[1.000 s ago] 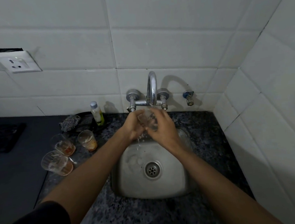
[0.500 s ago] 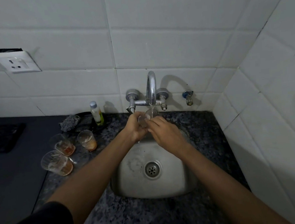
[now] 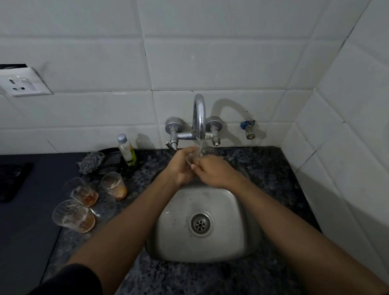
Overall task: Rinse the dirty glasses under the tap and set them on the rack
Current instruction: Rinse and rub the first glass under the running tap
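White wall tiles fill the upper half of the view and wrap round a corner on the right, with a white socket plate set crookedly into them at far left. Below runs a dark speckled granite counter with a small steel sink let into it, its drain near the middle. A chrome wall tap arches over the basin's far edge and a thin stream of water falls from its spout. Under that stream the left hand is wrapped round a small clear glass, while the right hand has its fingers at the glass's rim; how firmly they pinch it cannot be told. The glass looks light, rigid and breakable, and wet it is likely to be slippery, so a full wrap round the body seems safer than a pinch at the rim. Three dirty glasses with brown dregs wait on the counter to the left, well apart from the sink. Behind them stand a small bottle and a scrubber. No rack is in view.
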{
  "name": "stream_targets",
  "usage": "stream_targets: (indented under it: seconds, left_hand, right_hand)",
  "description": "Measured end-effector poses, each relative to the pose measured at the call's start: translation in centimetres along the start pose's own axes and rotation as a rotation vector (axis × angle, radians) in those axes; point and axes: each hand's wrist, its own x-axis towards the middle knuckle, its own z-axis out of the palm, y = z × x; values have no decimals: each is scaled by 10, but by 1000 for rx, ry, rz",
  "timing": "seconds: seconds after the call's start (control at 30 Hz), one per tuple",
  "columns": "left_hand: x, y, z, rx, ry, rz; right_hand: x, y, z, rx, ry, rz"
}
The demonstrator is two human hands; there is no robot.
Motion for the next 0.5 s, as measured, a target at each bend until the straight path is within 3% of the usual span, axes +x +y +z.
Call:
stream_targets:
  seconds: [0.13,0.23,0.37,0.5]
  left_hand:
    - [2,-2,-8,77,56,-32]
    - [8,0,-11,144,112,-33]
    - [15,-2,-7,64,42,10]
    - [9,-5,-5,-4,22,-21]
  right_hand:
    - [2,4,-7,-170,-60,-27]
    - [0,11,-6,-312,-10,-97]
    - [5,2,-1,-4,-20,68]
    - [8,-3,-2,-80,-13,60]
